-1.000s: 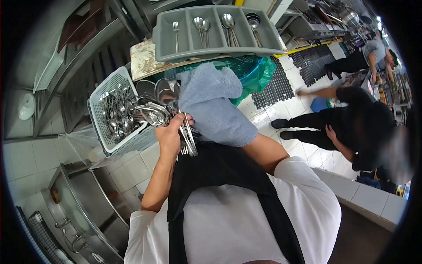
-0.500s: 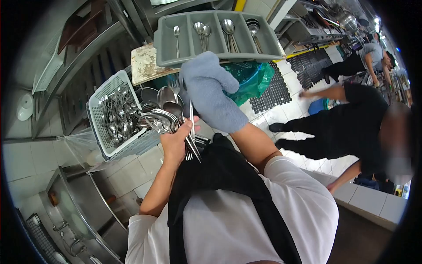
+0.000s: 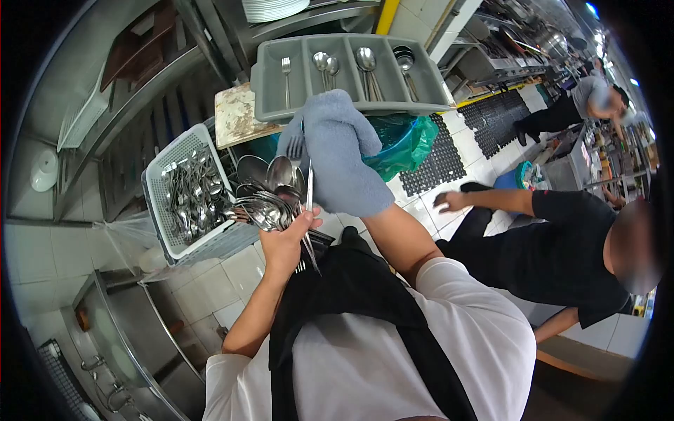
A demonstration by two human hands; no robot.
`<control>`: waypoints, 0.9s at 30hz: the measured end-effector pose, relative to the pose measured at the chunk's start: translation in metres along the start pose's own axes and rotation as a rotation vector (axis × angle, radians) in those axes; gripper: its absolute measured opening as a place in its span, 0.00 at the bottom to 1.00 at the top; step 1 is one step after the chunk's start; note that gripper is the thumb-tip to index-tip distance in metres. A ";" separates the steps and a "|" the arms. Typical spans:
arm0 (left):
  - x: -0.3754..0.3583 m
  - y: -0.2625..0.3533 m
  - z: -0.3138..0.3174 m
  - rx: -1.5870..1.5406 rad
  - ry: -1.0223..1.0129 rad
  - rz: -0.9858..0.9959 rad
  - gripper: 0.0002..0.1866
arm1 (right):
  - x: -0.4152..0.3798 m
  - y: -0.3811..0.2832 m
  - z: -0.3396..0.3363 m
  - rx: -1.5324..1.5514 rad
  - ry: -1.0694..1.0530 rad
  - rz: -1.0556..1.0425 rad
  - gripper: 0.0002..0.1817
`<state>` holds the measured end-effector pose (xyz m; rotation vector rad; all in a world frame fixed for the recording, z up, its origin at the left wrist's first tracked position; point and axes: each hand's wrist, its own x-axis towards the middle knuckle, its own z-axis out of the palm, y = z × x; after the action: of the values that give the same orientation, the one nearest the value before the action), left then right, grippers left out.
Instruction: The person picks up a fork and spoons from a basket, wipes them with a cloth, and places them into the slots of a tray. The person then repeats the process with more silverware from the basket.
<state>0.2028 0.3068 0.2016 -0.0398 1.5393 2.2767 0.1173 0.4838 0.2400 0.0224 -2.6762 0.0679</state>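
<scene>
A bunch of spoons and forks (image 3: 281, 177) is gripped in my left hand (image 3: 283, 243), beside a white basket (image 3: 223, 161) heaped with cutlery (image 3: 193, 193). My right hand (image 3: 337, 144) is covered by a grey-blue cloth, with its fingers hidden. The cloth (image 3: 344, 175) lies around a fork (image 3: 295, 146) whose tines show at its left edge. Beyond my hands, a grey divided tray (image 3: 263, 98) holds a fork (image 3: 286, 81) in its left compartment and spoons (image 3: 368, 70) in the others.
Below the tray is a bin with a green bag (image 3: 414, 144). White plates (image 3: 274, 8) are stacked on a shelf behind. A person in black (image 3: 547, 249) stands at the right, one arm stretched towards my side. Another person (image 3: 586, 102) is farther back. A metal sink (image 3: 133, 309) lies lower left.
The cloth over my right hand has shifted and now lies around the fork's handle. The view has tilted slightly. The person in black has moved, with one arm reaching farther out.
</scene>
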 end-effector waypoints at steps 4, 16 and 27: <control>-0.001 0.001 0.005 0.045 -0.025 0.049 0.12 | -0.002 0.012 0.008 0.154 -0.008 0.221 0.15; 0.030 -0.001 0.004 0.069 0.049 0.150 0.11 | -0.058 -0.030 -0.043 0.485 -0.020 -0.019 0.17; 0.037 0.005 -0.003 0.003 0.025 0.001 0.10 | -0.047 -0.007 -0.038 0.275 -0.127 -0.116 0.21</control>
<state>0.1666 0.3130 0.1963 -0.0666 1.5551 2.2834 0.1769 0.4793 0.2531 0.2769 -2.7643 0.4095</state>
